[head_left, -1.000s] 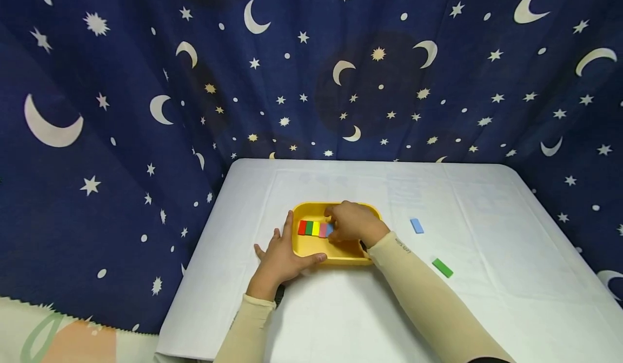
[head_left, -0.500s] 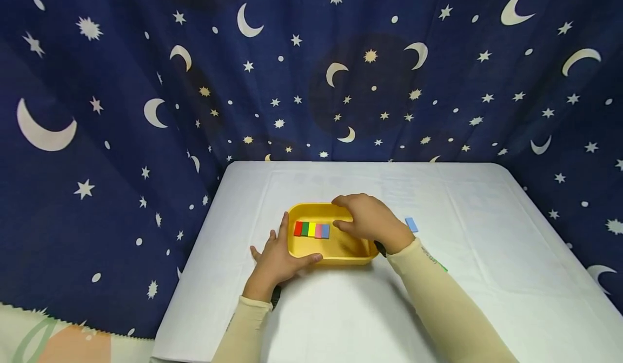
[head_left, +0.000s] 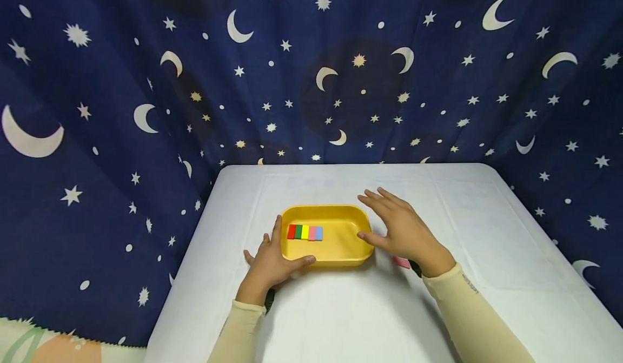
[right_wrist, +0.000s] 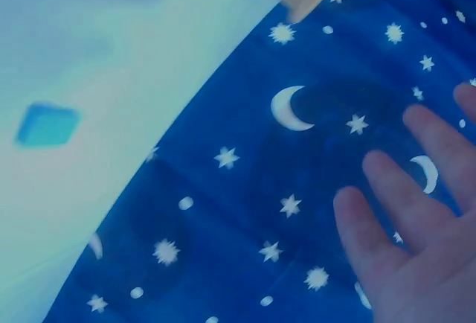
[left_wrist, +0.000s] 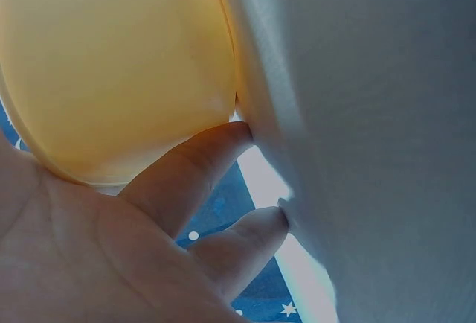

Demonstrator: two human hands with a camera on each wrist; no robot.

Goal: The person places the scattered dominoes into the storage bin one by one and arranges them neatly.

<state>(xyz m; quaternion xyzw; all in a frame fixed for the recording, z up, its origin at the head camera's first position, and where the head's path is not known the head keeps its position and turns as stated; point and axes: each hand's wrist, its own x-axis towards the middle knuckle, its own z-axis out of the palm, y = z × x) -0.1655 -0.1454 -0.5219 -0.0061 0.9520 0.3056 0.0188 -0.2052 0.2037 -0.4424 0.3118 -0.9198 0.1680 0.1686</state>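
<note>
A yellow tray [head_left: 340, 238] lies on the white table. In its left half is a touching row of small tiles: red [head_left: 291, 231], green [head_left: 298, 231], yellow [head_left: 305, 232], pink [head_left: 312, 233] and light blue [head_left: 318, 233]. My left hand [head_left: 270, 265] rests against the tray's near left corner, fingers spread, thumb along the front rim; the left wrist view shows its fingers [left_wrist: 197, 170] beside the tray wall. Just right of the tray, my right hand [head_left: 406, 233] hovers with spread fingers, holding nothing.
A loose pink tile [head_left: 401, 262] lies partly under the right wrist. In the right wrist view a blue tile [right_wrist: 48, 125] lies on the tabletop. Behind the table hangs a dark blue curtain [head_left: 272, 81] with moons and stars.
My right hand has left the light blue tile at the row's end, risen out of the tray and moved right, its fingers spreading. The left hand stays at the tray's corner.
</note>
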